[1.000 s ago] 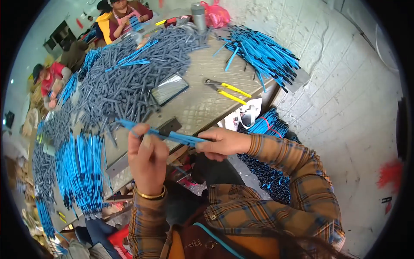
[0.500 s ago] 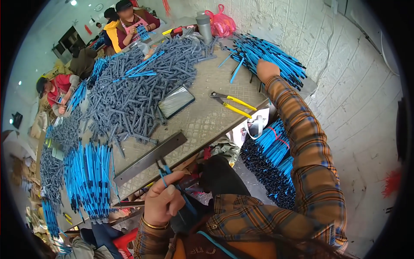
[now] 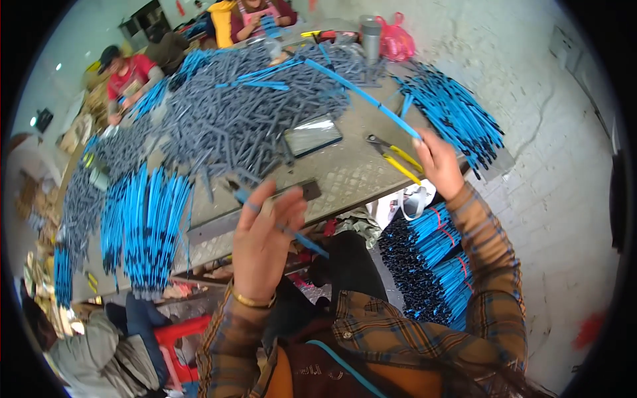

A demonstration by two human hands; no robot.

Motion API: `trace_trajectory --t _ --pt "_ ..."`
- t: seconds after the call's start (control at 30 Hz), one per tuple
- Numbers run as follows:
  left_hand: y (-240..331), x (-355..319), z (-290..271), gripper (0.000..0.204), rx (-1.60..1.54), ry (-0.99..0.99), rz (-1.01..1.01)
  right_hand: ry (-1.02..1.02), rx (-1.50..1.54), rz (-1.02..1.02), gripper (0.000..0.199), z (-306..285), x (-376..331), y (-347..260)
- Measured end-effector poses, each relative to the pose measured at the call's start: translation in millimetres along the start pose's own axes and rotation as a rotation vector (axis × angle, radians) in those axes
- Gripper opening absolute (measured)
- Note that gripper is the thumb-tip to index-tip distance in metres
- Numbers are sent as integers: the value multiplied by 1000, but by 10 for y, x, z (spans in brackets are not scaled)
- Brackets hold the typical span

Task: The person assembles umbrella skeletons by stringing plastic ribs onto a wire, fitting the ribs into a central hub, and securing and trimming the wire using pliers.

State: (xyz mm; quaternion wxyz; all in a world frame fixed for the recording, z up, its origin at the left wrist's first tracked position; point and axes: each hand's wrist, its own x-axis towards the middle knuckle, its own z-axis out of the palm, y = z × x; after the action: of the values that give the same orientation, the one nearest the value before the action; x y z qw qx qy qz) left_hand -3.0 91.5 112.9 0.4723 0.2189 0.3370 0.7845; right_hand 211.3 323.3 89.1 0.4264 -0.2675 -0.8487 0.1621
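Now my left hand pinches short blue strip, raised in front of grey metal table. Right hand grips end of long blue strip, stretched over table toward grey heap. Yellow-handled pliers just beside right hand. Better keep grip near end, lift strip straight, not drag through heap.

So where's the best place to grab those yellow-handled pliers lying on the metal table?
Probably by the two yellow handles of the yellow-handled pliers, coming from the right hand's side. The handles lie nearly closed and point toward that hand, while the dark steel jaws point away, toward the grey rods.
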Motion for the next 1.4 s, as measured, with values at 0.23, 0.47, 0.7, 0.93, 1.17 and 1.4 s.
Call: trace_trajectory --t 0.23,0.47,0.7,0.93,1.17,1.4 --pt "70 228 7 36 224 60 407 -194 -153 -437 25 133 -316 -699" --pt "103 103 102 19 48 201 457 -351 489 120 16 177 -611 -832" --pt "133 58 -68 12 123 214 607 -490 594 -383 15 255 -555 -1018" --pt "116 48 -138 12 -33 271 579 -443 326 -495 16 185 -561 -974" --pt "176 -8 -217 11 206 191 491 -317 200 -504 15 177 -528 -850" --pt "12 -34 -74 12 14 294 435 -215 281 -357 19 287 -787 -712"
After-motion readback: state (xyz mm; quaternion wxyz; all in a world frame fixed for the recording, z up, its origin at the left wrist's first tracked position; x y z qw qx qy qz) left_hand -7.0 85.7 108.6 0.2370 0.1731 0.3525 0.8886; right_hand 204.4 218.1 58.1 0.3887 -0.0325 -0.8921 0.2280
